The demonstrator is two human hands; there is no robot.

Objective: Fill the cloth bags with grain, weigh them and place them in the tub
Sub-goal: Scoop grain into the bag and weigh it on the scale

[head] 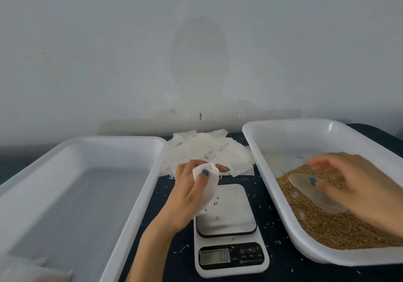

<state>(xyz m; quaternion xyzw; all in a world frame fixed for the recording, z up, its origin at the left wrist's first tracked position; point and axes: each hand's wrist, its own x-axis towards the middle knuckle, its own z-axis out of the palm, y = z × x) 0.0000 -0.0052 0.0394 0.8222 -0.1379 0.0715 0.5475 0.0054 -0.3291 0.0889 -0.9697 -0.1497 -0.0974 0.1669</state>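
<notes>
Filled bags (28, 269) sit in the left tub's (109, 139) near corner. Between the tubs, the left grip (187, 191) pinches a cloth bag (209, 187) over the scale's (227, 213) far edge. The right grip (359, 183) holds a clear scoop (305, 189) on the grain (327, 229).

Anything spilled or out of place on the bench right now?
Yes. Loose grains lie scattered on the dark table around the scale, and a few sit on its weighing platform, below the cloth bag that the left hand holds. Those on the platform might skew the next reading.
</notes>
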